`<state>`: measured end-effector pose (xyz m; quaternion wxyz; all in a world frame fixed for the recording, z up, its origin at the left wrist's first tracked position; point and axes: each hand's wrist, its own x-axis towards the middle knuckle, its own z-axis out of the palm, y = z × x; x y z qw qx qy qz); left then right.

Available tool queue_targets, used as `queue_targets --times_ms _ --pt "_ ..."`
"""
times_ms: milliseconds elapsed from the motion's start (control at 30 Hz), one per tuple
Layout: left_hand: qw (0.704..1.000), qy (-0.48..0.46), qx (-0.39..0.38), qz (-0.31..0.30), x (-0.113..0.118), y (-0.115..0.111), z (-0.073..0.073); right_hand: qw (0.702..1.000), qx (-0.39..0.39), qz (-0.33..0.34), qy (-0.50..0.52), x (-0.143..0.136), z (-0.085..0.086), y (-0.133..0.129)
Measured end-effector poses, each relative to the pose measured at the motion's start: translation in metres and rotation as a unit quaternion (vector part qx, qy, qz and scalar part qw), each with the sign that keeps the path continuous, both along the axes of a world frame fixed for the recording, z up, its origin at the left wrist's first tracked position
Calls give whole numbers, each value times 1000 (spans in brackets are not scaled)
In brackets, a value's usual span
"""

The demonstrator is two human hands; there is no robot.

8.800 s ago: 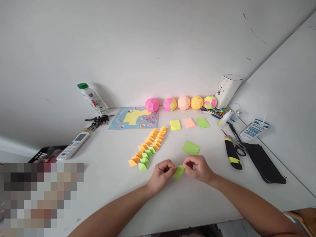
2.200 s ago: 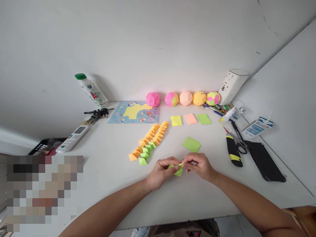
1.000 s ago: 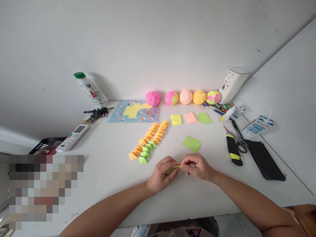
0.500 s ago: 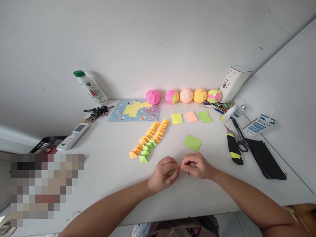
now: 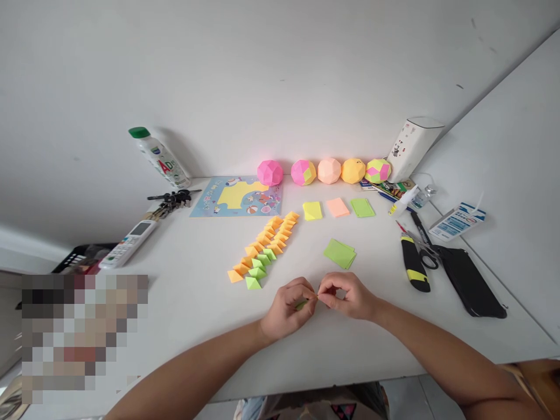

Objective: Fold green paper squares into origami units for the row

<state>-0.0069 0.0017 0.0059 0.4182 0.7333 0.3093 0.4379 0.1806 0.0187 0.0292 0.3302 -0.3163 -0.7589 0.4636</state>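
Observation:
My left hand (image 5: 292,309) has its fingers closed round a small green paper piece (image 5: 301,305), mostly hidden by the fingers. Facing it, my right hand (image 5: 347,294) pinches at the tips of my left fingers, where a tiny bit of orange shows between them. Beyond my left hand lie rows of folded orange paper pieces (image 5: 265,238) and folded green paper pieces (image 5: 258,272). Green paper sheets (image 5: 340,253) lie beyond my right hand. Further back are yellow (image 5: 312,210), peach (image 5: 338,207) and green (image 5: 362,207) paper stacks.
Several paper balls (image 5: 329,170) line the wall beside a blue printed sheet (image 5: 205,201). At left are a bottle (image 5: 161,160), keys and a remote (image 5: 128,244). A cutter (image 5: 415,263), scissors (image 5: 429,258), a glue bottle (image 5: 403,201) and a black pouch (image 5: 472,280) lie right.
The view has shifted slightly. Both hands stay together in nearly the same pose, with only slight finger movement.

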Motion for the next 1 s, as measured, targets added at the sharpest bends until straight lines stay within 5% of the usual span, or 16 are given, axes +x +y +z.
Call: queue_targets --times_ms 500,1000 --pt "997 29 58 34 0 -3 1 996 -91 -8 -8 -2 -3 -3" --pt "998 -9 -36 41 -2 1 0 997 -70 -12 6 0 -5 1"
